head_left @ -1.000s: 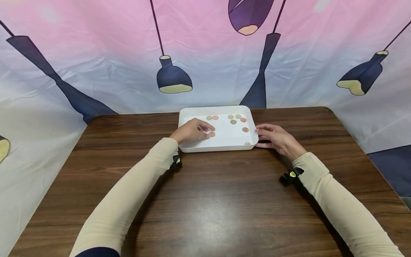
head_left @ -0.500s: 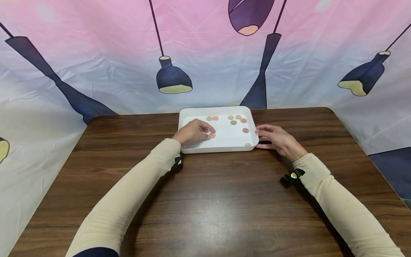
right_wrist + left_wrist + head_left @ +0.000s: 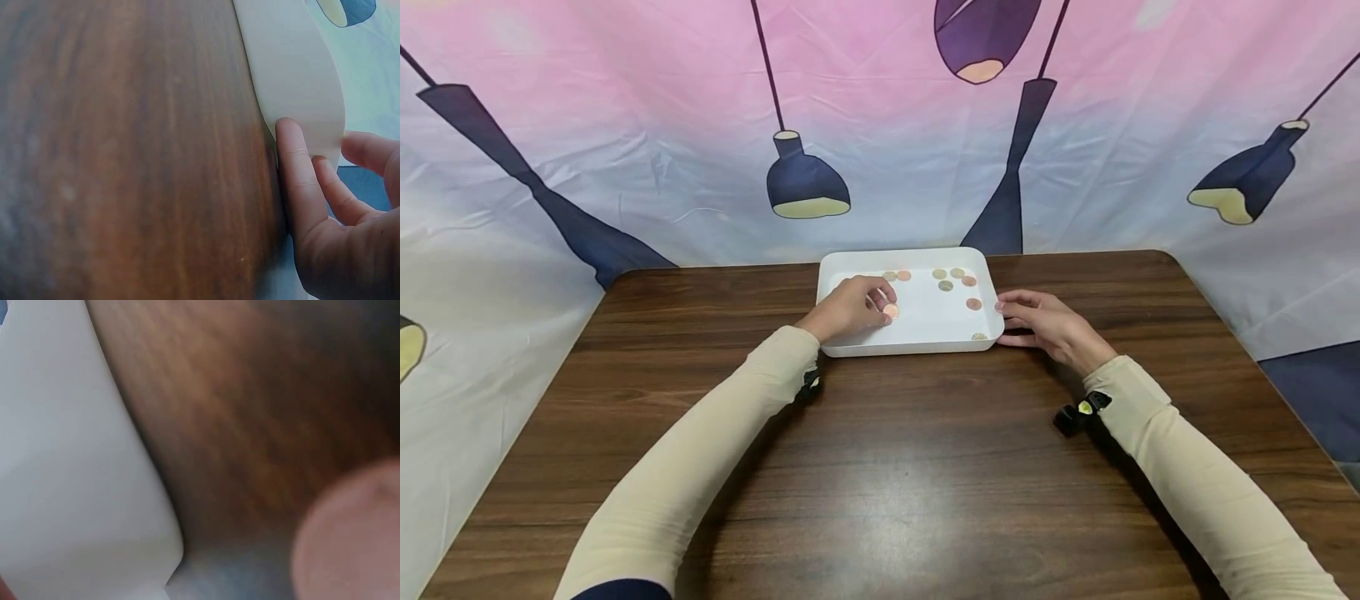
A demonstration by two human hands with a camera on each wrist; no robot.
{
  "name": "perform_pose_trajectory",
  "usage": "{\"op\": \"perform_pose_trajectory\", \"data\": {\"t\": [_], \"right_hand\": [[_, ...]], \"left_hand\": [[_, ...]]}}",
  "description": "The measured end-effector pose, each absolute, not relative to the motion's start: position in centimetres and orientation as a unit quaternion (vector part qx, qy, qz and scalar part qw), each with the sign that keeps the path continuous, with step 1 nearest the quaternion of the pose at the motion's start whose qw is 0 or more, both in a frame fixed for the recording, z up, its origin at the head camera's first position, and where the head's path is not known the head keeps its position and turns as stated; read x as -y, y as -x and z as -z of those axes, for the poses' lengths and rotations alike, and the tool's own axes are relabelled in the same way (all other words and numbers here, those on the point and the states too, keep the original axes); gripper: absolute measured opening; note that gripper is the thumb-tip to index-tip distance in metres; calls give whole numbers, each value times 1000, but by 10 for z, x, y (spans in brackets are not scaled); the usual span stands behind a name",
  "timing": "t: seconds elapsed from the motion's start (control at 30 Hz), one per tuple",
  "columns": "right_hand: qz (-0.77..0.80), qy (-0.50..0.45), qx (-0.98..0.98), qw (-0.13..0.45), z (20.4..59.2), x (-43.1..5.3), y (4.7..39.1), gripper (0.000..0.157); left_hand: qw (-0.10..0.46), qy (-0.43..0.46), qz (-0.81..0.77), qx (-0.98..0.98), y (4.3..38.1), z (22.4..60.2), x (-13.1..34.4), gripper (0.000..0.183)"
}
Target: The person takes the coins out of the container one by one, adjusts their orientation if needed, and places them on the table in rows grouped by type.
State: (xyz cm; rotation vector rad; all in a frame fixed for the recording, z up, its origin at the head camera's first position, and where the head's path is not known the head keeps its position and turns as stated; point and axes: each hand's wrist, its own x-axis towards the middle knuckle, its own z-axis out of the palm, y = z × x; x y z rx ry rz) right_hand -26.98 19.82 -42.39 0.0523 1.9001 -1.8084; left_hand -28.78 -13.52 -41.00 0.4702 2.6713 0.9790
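A shallow white tray (image 3: 925, 325) lies at the far edge of the table. My left hand (image 3: 847, 308) reaches over its left side and pinches a copper-coloured coin (image 3: 891, 311), tilted, between thumb and fingers. The left wrist view catches only the tray's outer wall (image 3: 69, 462) and a blurred bit of skin, so the grip is hidden there. At the right end, my right hand (image 3: 1051, 327) touches the tray's outer wall with extended fingers (image 3: 300, 175), holding nothing. Further coins lie in the tray: a copper one (image 3: 904, 276) at the back, a greenish-gold one (image 3: 945, 286) right of centre.
Another copper coin (image 3: 973, 304) and a pale coin (image 3: 979, 336) lie near the tray's right wall. Around the tray spreads the dark wooden table (image 3: 895, 467). A printed cloth (image 3: 910, 167) hangs right behind the table's far edge.
The copper coin at my left fingertips has come up from the tray floor and shifted slightly left, now tilted in the pinch. My right hand and the tray stay in place.
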Motion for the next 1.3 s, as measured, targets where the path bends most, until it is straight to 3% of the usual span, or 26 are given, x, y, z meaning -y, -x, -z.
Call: {"op": "perform_pose_trajectory", "data": {"t": [0.2,0.8,1.3], "right_hand": [[664,-18,-701,259,424,-195,274,52],[656,-21,-708,261,427,-195,272,55],[656,-18,-708,263,424,-199,271,55]], "left_hand": [[149,-176,-305,-924,285,405,139,42],[141,-223,-264,-928,284,407,139,20],[50,-273,-280,-919,266,381,153,17]]}}
